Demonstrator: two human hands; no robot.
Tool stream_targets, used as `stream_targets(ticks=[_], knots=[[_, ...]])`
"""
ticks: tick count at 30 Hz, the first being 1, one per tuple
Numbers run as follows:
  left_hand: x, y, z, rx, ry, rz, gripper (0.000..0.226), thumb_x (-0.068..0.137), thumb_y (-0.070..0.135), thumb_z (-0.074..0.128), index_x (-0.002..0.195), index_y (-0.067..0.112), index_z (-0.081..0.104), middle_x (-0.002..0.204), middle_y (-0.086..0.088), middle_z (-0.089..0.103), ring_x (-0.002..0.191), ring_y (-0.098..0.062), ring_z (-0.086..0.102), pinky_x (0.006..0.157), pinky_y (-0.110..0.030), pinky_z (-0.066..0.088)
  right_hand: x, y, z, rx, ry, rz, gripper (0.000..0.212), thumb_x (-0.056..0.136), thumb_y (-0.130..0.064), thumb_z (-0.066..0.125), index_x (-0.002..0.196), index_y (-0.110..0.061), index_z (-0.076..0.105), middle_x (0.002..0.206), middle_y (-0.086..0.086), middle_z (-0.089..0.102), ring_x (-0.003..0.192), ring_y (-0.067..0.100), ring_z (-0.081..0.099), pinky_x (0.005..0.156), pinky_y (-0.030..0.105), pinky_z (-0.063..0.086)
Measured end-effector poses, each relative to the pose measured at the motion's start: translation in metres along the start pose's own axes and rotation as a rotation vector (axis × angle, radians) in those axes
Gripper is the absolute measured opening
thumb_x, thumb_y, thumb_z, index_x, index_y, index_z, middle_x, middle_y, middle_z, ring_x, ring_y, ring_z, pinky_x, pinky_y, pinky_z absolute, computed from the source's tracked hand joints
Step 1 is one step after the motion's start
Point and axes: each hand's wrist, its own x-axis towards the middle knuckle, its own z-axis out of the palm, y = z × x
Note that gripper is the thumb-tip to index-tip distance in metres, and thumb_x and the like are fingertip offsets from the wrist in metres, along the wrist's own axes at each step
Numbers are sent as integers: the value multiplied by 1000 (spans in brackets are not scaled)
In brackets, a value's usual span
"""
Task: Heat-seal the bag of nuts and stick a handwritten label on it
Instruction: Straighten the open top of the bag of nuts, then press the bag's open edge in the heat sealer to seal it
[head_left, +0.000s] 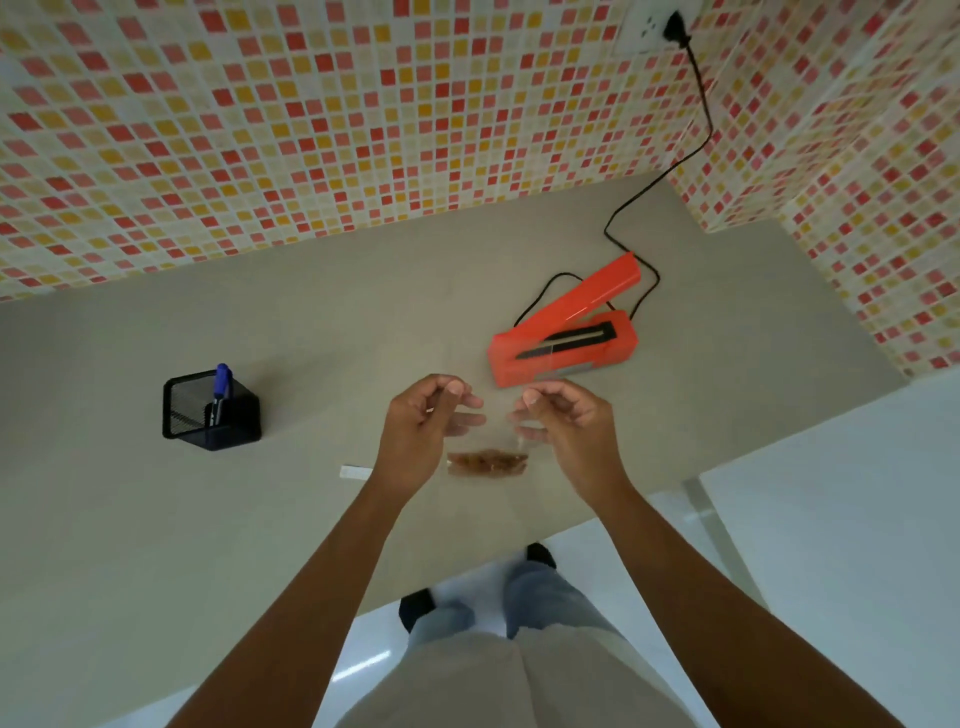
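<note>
- Both hands are holding it?
- Yes. The left hand (431, 415) and the right hand (563, 421) each pinch one top corner of the bag (491, 434) between thumb and fingers.
- Where is the bag?
- It is between the hands, over the table (130, 519) and just in front of the sealer (563, 340), whose arm is lifted. I cannot tell whether its bottom touches the table.
- How will it handle?
- I think it is very light, soft and a little slippery. It is better to hold it at the empty top edge and pull it flat.
- And its look?
- It is clear, almost invisible. A brown row of nuts (487, 462) lies at the bottom. The label (356, 472) waits near, on the table.
</note>
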Motion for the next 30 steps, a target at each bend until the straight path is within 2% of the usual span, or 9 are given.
stream_targets(ticks=[4,8,13,17,20,23,27,30], knots=[[-3,-1,43,-40,6,-52,18,101,21,50,94,12,64,90,-7,74,78,-31,75,70,-40,57,0,-6,-39,3,9,18,11,95,-11,66,99,-1,70,84,15,76,88,38,75,75,47,63],[-1,-7,92,-80,42,-116,19,101,19,50,96,8,64,89,-6,74,78,-33,74,66,-37,59,14,-10,-86,-29,2,59,11,95,-10,66,99,-1,71,85,18,76,84,37,75,66,39,62],[7,-13,146,-138,107,-201,20,101,17,49,92,4,62,89,-10,72,77,-34,74,59,-29,56,42,-9,-140,-62,-60,110,10,94,-11,68,98,-4,73,89,20,76,83,35,76,69,41,63],[20,-22,172,-117,191,-272,23,100,22,53,94,5,66,90,-9,73,77,-28,74,56,-32,57,62,-5,-167,-44,-124,166,12,94,-16,68,98,-5,74,91,18,77,87,31,76,71,47,63],[29,-26,186,-153,245,-347,22,101,22,52,97,6,67,91,-5,75,70,-18,74,54,-32,58,76,1,-179,-29,-163,227,17,94,-17,69,99,-1,73,94,19,77,92,31,75,77,43,62],[41,-29,191,-174,285,-404,20,100,21,52,96,8,67,89,-3,74,65,-14,73,55,-34,59,87,9,-185,-73,-190,260,15,92,-14,70,100,-2,74,92,17,78,89,29,76,75,39,60],[58,-36,191,-151,332,-454,20,100,22,53,95,8,66,89,-5,74,67,-17,72,54,-33,58,98,14,-183,-106,-234,269,17,93,-15,69,102,-1,73,92,18,77,83,37,76,69,41,62],[67,-40,189,-135,369,-478,20,100,22,53,97,7,66,92,-8,74,71,-20,71,51,-31,56,108,21,-180,-167,-230,243,16,93,-20,71,100,-7,76,91,18,77,82,38,76,73,54,62]])
